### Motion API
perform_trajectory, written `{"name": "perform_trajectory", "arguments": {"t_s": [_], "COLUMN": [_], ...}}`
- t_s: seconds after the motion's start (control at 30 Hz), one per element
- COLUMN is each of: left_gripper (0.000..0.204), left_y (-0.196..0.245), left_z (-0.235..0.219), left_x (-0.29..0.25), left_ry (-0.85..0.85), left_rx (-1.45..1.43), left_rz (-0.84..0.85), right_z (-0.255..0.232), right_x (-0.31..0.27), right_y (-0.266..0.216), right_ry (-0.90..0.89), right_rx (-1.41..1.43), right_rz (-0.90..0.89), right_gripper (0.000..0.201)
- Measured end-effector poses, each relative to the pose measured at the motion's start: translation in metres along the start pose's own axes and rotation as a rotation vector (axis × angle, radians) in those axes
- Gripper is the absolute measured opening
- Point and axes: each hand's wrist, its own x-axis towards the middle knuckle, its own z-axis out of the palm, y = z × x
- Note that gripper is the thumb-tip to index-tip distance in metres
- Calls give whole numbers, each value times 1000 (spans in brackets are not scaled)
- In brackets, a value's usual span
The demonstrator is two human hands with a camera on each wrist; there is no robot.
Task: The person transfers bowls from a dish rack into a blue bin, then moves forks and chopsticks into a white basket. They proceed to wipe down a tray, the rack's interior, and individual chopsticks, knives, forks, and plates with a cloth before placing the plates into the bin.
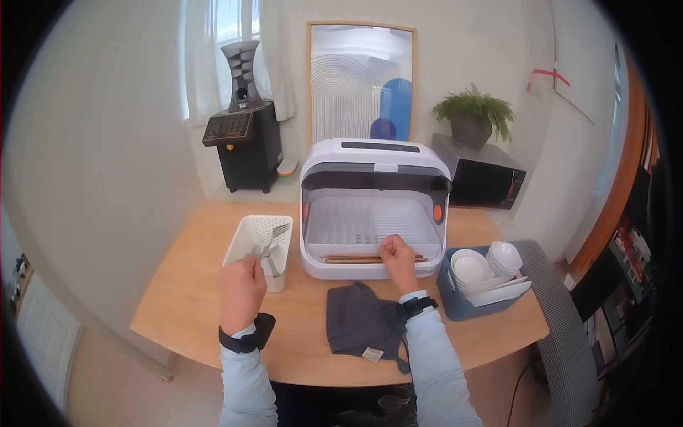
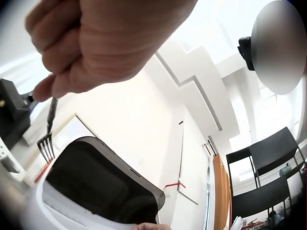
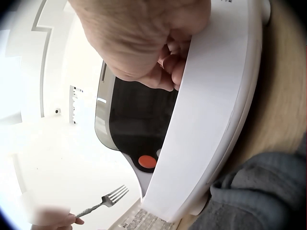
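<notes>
My left hand [image 1: 243, 288] is raised at the near side of a white perforated basket [image 1: 237, 245] and pinches a fork [image 2: 46, 143], whose tines point away from the fingers. Other metal cutlery [image 1: 272, 266] lies in the basket. My right hand [image 1: 400, 263] is at the front edge of a white cabinet [image 1: 334, 270] with its dark lid raised. Brown chopsticks [image 1: 356, 259] lie along the inside of that edge, beside the right fingers. These fingers [image 3: 160, 76] are curled at the rim; their tips are partly hidden, and whether they grip a chopstick cannot be told.
A grey cloth [image 1: 359, 317] lies on the wooden table [image 1: 299, 345] before the cabinet. To the right stands a blue-grey bin [image 1: 469, 306] with white bowls and plates. Behind are a microwave [image 1: 484, 181] with a potted plant [image 1: 471, 128] on it, and a black appliance [image 1: 249, 153].
</notes>
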Motion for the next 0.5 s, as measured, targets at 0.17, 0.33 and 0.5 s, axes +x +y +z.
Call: {"name": "perform_trajectory", "arguments": {"t_s": [0.17, 0.33, 0.5], "left_gripper": [15, 11, 15], "left_y": [-51, -67, -62], "left_z": [29, 42, 42], "left_x": [10, 12, 11], "left_ry": [-71, -136, -146], "left_rx": [270, 259, 226], "left_rz": [8, -31, -109], "right_z": [0, 2, 1], "right_x": [3, 0, 1], "right_y": [5, 9, 8], "right_ry": [7, 8, 1], "right_rx": [12, 29, 32], "right_rz": [0, 9, 21], "right_gripper": [7, 8, 9]}}
